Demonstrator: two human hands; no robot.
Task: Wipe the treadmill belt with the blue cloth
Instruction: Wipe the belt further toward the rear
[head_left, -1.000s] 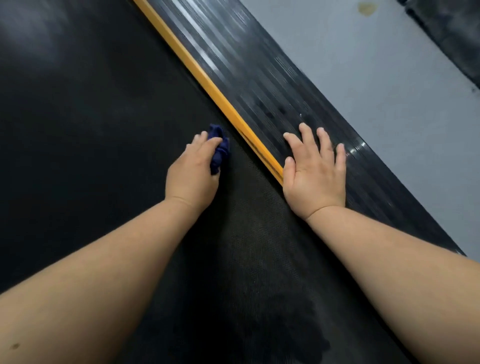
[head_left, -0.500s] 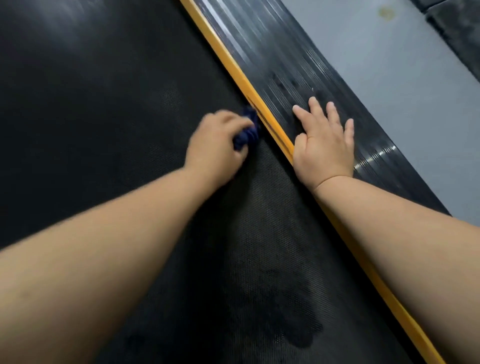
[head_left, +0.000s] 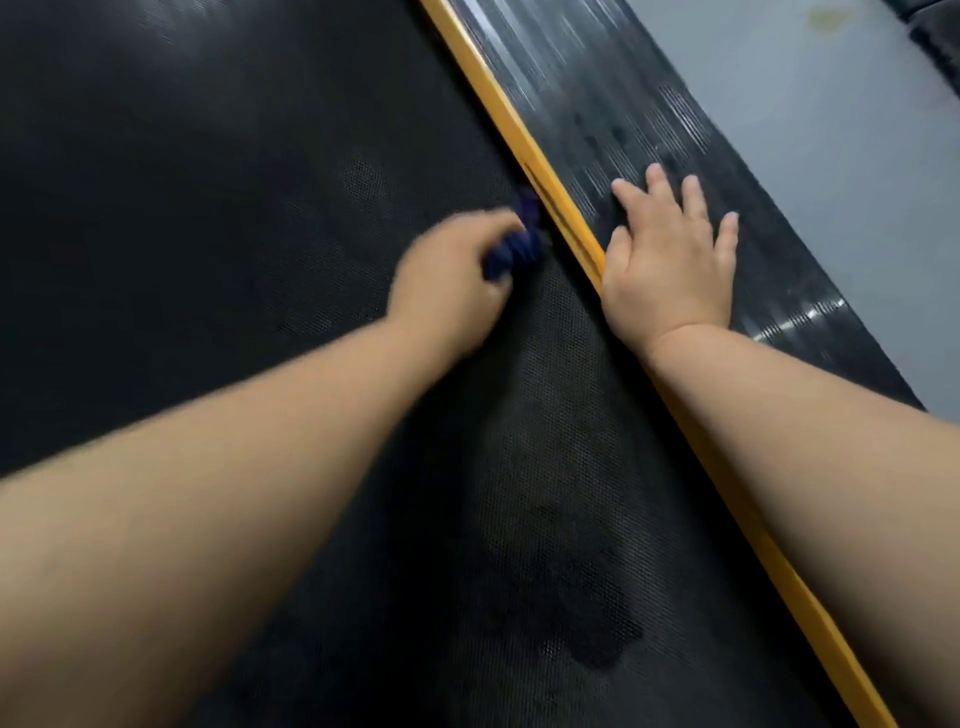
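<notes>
The black textured treadmill belt (head_left: 218, 218) fills the left and middle of the view. My left hand (head_left: 449, 283) grips a bunched dark blue cloth (head_left: 514, 249) and presses it on the belt, close to the yellow strip (head_left: 550, 197). The hand is blurred. My right hand (head_left: 670, 260) lies flat with fingers spread on the ribbed black side rail (head_left: 613, 104), just right of the yellow strip. A darker damp patch (head_left: 571, 587) marks the belt near my forearms.
Grey floor (head_left: 831, 171) runs along the right of the side rail. A dark mat or object (head_left: 940, 36) sits at the top right corner. The yellow strip runs diagonally from the top middle to the bottom right.
My left hand with the cloth has slid along the belt toward the yellow strip. The view has shifted, and my right hand stays flat on the side rail.
</notes>
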